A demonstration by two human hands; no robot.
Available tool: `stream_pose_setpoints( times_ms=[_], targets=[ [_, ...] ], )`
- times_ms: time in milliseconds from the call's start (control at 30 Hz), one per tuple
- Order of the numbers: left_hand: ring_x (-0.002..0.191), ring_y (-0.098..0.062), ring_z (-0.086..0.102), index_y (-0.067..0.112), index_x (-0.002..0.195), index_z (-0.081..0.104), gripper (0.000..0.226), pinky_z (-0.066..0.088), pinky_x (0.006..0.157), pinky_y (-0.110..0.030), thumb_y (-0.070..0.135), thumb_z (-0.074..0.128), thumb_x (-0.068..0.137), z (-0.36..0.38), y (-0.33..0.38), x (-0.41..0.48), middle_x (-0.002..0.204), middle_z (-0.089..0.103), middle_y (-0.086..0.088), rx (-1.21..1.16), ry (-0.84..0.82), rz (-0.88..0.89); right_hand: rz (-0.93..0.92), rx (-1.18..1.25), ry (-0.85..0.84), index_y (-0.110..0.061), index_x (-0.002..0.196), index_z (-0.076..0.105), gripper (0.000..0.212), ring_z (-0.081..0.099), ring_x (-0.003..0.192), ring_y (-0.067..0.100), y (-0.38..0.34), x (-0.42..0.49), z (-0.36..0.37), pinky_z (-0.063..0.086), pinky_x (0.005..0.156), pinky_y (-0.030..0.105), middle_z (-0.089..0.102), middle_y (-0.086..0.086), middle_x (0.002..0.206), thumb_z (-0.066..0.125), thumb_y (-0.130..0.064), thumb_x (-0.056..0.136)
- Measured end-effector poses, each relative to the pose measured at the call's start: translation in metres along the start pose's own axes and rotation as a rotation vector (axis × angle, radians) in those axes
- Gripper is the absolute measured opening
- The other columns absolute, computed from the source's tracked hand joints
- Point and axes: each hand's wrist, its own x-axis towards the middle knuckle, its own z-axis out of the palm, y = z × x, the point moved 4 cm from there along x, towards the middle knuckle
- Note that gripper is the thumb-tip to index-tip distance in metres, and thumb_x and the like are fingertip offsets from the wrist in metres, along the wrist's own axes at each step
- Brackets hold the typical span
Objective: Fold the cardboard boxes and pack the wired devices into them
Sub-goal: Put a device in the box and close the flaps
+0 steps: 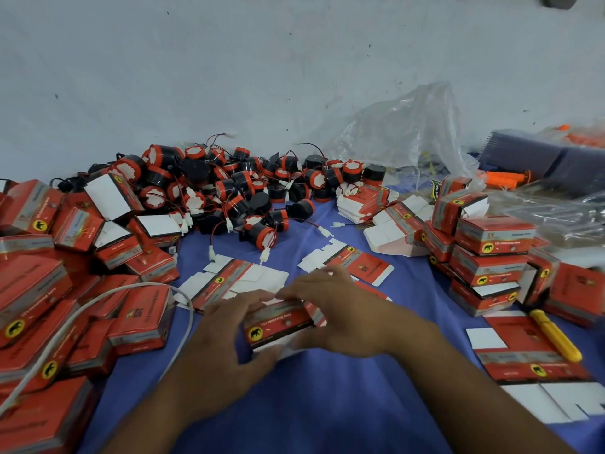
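A blue cloth (pixel 327 404) covers the surface below a scuffed white wall (pixel 229 60). A white cable (pixel 82 306) loops at the left. At the right lie a yellow tool (pixel 556 335), possibly a cutter, a crumpled clear plastic bag (pixel 402 132) and orange sticks (pixel 504 180).

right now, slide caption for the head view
Left hand and right hand hold a red box over blue cloth, wired devices piled behind.

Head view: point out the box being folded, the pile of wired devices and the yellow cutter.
held box (pixel 281 324): head view, red front face, right of the elephant badge.
pile of wired devices (pixel 229 188): head view, a device near the pile's middle.
yellow cutter (pixel 556 337): head view, midway along its handle.
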Motion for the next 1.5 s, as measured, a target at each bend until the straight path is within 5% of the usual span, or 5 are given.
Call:
stream_pose_setpoints(
  times_ms=[133, 333, 733, 1100, 1500],
  targets=[
    [0.105, -0.019, 0.052, 0.004, 0.118, 0.064, 0.064, 0.035, 0.097, -0.033, 0.059, 0.041, 0.096, 0.002, 0.006, 0.008, 0.11, 0.067, -0.006, 0.397, 0.162, 0.186, -0.051, -0.485, 0.222, -0.019, 0.119, 0.063, 0.048, 0.056, 0.121, 0.022, -0.018, 0.009, 0.011, 0.015, 0.123, 0.039, 0.063, -0.001, 0.124, 0.077, -0.044, 0.08],
    [0.103, -0.046, 0.055, 0.002, 0.089, 0.068, 0.049, 0.051, 0.082, -0.054, 0.013, 0.097, 0.051, 0.012, -0.005, 0.012, 0.115, 0.058, -0.026, 0.518, 0.094, -0.099, 0.266, -0.553, 0.13, -0.013, 0.125, 0.049, 0.03, 0.048, 0.127, 0.031, -0.016, 0.021, 0.038, 0.031, 0.111, 0.04, 0.056, 0.01, 0.136, 0.048, -0.026, 0.099],
    [0.087, 0.001, 0.052, 0.034, 0.091, 0.06, 0.024, 0.039, 0.072, -0.01, 0.034, 0.081, 0.078, 0.003, -0.03, 0.004, 0.093, 0.056, 0.018, -0.061, 0.071, -0.333, 0.332, 0.073, 0.357, -0.025, 0.066, 0.048, 0.041, 0.052, 0.052, 0.006, 0.032, 0.07, -0.013, 0.031, 0.051, 0.02, 0.05, -0.007, 0.053, 0.049, -0.04, 0.104],
    [0.104, -0.001, 0.047, 0.042, 0.108, 0.043, 0.051, 0.036, 0.079, -0.001, 0.043, 0.082, 0.075, 0.009, -0.045, 0.002, 0.114, 0.046, 0.028, -0.104, 0.157, -0.421, 0.512, -0.197, 0.101, -0.011, 0.146, 0.031, 0.065, 0.055, 0.105, 0.04, 0.104, 0.201, 0.047, 0.05, 0.083, 0.046, 0.06, 0.021, 0.12, 0.065, -0.03, 0.094],
    [0.107, 0.019, 0.042, 0.042, 0.104, 0.048, 0.052, 0.034, 0.081, 0.0, 0.05, 0.084, 0.068, 0.008, -0.046, 0.0, 0.113, 0.051, 0.029, -0.129, 0.141, -0.347, 0.286, 1.159, 0.877, -0.023, 0.105, 0.054, 0.022, 0.074, 0.091, 0.024, 0.076, 0.071, -0.062, 0.053, 0.074, 0.036, 0.076, 0.003, 0.096, 0.068, -0.034, 0.092]
  ],
)
